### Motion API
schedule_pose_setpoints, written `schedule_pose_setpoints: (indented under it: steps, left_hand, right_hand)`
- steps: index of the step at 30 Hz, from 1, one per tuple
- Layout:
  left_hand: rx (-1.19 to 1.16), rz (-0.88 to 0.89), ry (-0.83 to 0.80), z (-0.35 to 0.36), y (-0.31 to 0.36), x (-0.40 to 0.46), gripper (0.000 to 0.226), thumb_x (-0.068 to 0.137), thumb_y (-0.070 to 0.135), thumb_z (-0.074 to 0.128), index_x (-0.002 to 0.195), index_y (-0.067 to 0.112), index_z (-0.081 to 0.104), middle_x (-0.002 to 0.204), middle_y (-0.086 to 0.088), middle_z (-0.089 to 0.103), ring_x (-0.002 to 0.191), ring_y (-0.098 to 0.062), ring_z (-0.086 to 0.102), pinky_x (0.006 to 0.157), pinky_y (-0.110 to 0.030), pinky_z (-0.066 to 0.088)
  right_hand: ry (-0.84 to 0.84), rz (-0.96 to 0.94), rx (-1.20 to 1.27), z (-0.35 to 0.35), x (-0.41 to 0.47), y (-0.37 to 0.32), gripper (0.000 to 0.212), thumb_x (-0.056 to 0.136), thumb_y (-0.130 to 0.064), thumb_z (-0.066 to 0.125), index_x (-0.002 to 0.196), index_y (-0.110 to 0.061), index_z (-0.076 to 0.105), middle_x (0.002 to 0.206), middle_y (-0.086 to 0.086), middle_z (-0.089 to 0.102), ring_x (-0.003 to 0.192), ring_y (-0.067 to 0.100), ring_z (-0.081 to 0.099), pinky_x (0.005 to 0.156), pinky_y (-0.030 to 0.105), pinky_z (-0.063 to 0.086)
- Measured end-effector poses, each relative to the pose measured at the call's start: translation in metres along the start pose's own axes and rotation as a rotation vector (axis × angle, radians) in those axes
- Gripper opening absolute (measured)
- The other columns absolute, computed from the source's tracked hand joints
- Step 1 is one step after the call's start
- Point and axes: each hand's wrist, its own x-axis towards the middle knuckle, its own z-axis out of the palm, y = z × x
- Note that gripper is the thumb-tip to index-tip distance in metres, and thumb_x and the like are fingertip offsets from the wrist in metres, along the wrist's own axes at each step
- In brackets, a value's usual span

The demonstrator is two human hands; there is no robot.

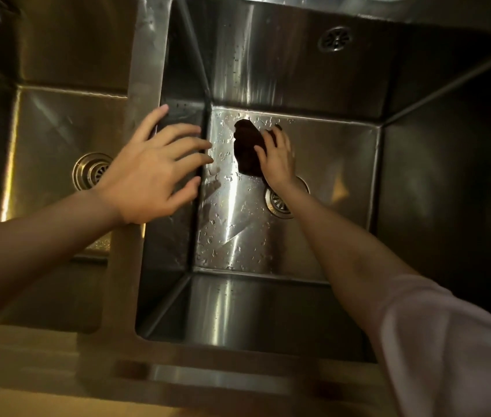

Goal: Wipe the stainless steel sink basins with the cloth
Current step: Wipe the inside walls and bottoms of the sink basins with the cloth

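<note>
1. Head view, right hand point(278, 162): reaches down into the right basin point(337, 164), palm down, fingers laid flat over a dark cloth point(247, 149). Grip pressing the cloth onto the basin floor, thumb at the cloth's near edge.
2. Cloth: bunched, sticking out to the left of and beyond the grip, touching the wet floor near the far-left corner.
3. Drain strainer point(278, 203): just nearer than the right grip, partly hidden by the wrist.
4. Water droplets point(226, 233): scattered over the floor left of and nearer than the grip.
5. Left hand point(154, 173): fingers spread, holding nothing, over the divider point(144, 70) between the basins, fingertips reaching past its edge over the right basin. Whether it touches the divider, cannot tell.
6. Left basin point(51, 121): its drain point(90, 171) just left of the left wrist.
7. Overflow grille point(334, 39): on the far wall, well beyond the right grip.
8. Pale sleeve point(448, 350): covers the right upper arm.
</note>
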Motion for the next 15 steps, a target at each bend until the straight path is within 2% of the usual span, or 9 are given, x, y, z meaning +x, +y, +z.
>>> schedule_pose_setpoints:
  steps: [3,5,7,10,13,15]
  left_hand:
    - [0.013,-0.005,-0.023,-0.001,-0.002,0.000,0.048,0.092,0.037,0.036,0.119,0.011,0.065,0.128,-0.007,0.061,0.130,-0.029,0.046,0.118,-0.052,0.008]
    - [0.024,-0.004,-0.045,-0.002,-0.002,0.000,0.048,0.092,0.038,0.036,0.123,0.012,0.062,0.129,-0.006,0.061,0.131,-0.028,0.044,0.118,-0.052,0.009]
    - [0.027,-0.002,-0.056,-0.002,-0.002,0.001,0.047,0.093,0.038,0.036,0.125,0.013,0.061,0.130,-0.005,0.060,0.132,-0.028,0.044,0.118,-0.052,0.009]
    - [0.022,-0.008,-0.066,-0.002,-0.002,0.001,0.047,0.093,0.039,0.036,0.125,0.014,0.060,0.130,-0.005,0.060,0.133,-0.028,0.043,0.118,-0.052,0.007]
    - [0.027,-0.010,-0.069,-0.002,-0.002,0.001,0.047,0.094,0.039,0.035,0.126,0.015,0.060,0.131,-0.005,0.060,0.133,-0.027,0.042,0.118,-0.050,0.006]
    - [0.028,-0.007,-0.072,-0.002,-0.002,0.001,0.047,0.094,0.039,0.035,0.126,0.015,0.060,0.131,-0.004,0.059,0.134,-0.027,0.042,0.118,-0.051,0.006]
  right_hand:
    - [0.088,0.012,-0.024,0.000,-0.012,0.001,0.050,0.099,-0.034,0.042,0.147,-0.024,0.031,0.157,0.010,0.020,0.146,0.031,0.014,0.118,0.053,0.016]
    - [0.105,-0.064,-0.070,0.003,-0.025,0.002,0.055,0.097,-0.035,0.045,0.149,-0.027,0.027,0.159,0.012,0.015,0.147,0.034,0.011,0.118,0.057,0.010]
    - [0.015,-0.135,-0.157,0.007,-0.035,0.003,0.063,0.095,-0.042,0.047,0.150,-0.033,0.018,0.160,0.012,0.007,0.147,0.037,0.001,0.117,0.061,0.004]
    - [-0.097,-0.128,-0.242,0.015,-0.034,0.005,0.073,0.092,-0.053,0.047,0.151,-0.036,0.007,0.161,0.010,-0.004,0.146,0.039,-0.010,0.114,0.063,0.001]
    - [-0.134,-0.072,-0.250,0.021,-0.017,0.003,0.080,0.089,-0.057,0.050,0.151,-0.037,0.003,0.161,0.008,-0.004,0.146,0.040,-0.010,0.114,0.062,0.004]
    - [-0.146,-0.046,-0.239,0.021,-0.002,0.004,0.078,0.089,-0.054,0.052,0.151,-0.037,0.008,0.161,0.008,0.003,0.146,0.040,-0.004,0.115,0.063,0.007]
